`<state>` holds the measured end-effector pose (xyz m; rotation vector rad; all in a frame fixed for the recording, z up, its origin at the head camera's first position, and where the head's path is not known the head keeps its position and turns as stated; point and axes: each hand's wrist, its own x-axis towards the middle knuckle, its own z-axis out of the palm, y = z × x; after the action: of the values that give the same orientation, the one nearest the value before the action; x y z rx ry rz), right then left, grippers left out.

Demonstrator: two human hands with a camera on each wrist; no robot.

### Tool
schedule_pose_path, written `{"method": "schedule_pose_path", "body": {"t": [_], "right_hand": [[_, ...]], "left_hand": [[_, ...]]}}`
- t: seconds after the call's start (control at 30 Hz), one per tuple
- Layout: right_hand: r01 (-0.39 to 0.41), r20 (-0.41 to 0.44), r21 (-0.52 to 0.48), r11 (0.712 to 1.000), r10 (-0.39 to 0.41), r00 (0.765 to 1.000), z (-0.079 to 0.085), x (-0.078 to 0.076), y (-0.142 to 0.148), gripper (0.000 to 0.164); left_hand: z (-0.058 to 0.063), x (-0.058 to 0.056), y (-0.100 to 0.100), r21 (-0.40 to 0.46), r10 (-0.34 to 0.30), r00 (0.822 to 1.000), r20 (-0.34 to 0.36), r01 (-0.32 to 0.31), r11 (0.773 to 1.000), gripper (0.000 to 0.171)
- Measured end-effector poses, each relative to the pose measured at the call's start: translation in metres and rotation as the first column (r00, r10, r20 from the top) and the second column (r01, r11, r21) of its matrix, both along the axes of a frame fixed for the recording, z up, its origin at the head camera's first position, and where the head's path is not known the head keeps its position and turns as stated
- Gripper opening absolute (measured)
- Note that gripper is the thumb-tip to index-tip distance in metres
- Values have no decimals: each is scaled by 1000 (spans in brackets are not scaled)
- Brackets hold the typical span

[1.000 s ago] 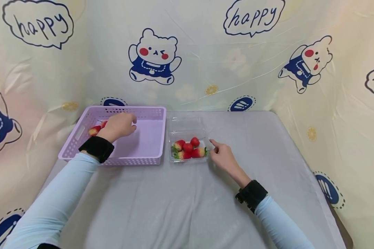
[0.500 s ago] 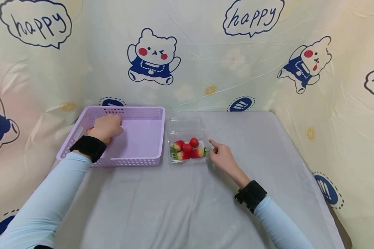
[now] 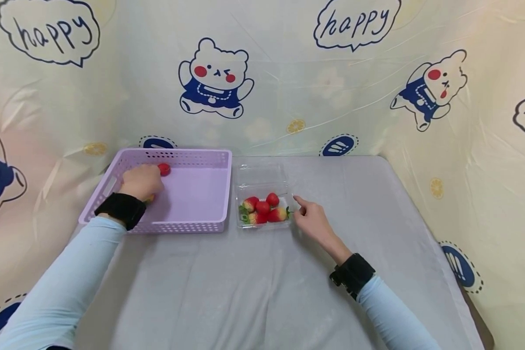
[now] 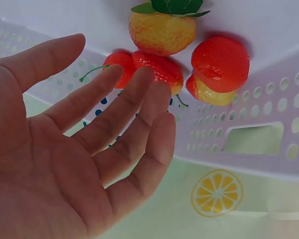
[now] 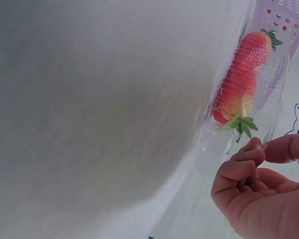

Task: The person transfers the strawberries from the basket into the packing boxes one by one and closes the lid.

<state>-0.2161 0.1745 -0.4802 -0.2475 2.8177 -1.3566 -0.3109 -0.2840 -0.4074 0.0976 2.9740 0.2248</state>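
Observation:
Inside the purple basket (image 3: 203, 194), my left hand (image 3: 142, 182) hovers at the left end. Its fingers are spread and loosely bent, with nothing between them, in the left wrist view. Several red and yellow toy strawberries lie around the fingertips, among them a leafy yellowish strawberry (image 4: 162, 32) and a round red fruit (image 4: 220, 63). One red fruit (image 3: 164, 169) shows just beyond the hand. My right hand (image 3: 315, 221) pinches the right edge of a clear plastic box (image 5: 269, 107) between thumb and forefinger. Several strawberries (image 3: 262, 207) sit in that box.
The box's clear lid (image 3: 261, 173) stands open toward the back. Box and basket stand side by side on a grey cloth-covered table (image 3: 227, 287). A printed curtain (image 3: 280, 73) hangs behind and around the table.
My left hand has moved left and slightly toward me inside the basket, uncovering a red fruit behind it. The right hand stays at the box's edge.

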Motion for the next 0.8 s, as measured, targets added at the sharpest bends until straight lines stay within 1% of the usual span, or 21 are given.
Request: {"method": "schedule_pose_path", "body": {"t": [0.13, 0.3, 0.43, 0.57, 0.7, 0.8], "right_hand": [[2, 0, 1, 1000, -2, 1000, 0, 0, 0, 54], [-2, 7, 6, 1000, 2, 1000, -1, 1, 0, 53], [-6, 8, 5, 1000, 6, 1000, 0, 0, 0, 53], [-7, 8, 6, 1000, 7, 1000, 1, 0, 0, 54], [-9, 9, 4, 1000, 9, 1000, 1, 0, 0, 54], [-11, 8, 5, 1000, 11, 1000, 0, 0, 1, 54]], "left_hand": [[-3, 2, 0, -7, 21, 1000, -4, -21, 1000, 13], [-2, 8, 0, -13, 23, 999, 22, -23, 1000, 12], [-1, 11, 1, -28, 28, 998, 47, -27, 999, 18], [0, 12, 2, -37, 31, 997, 66, -28, 999, 25], [2, 11, 4, -51, 16, 994, 108, -11, 999, 29], [3, 9, 5, -64, 12, 985, 169, -1, 998, 29]]}}
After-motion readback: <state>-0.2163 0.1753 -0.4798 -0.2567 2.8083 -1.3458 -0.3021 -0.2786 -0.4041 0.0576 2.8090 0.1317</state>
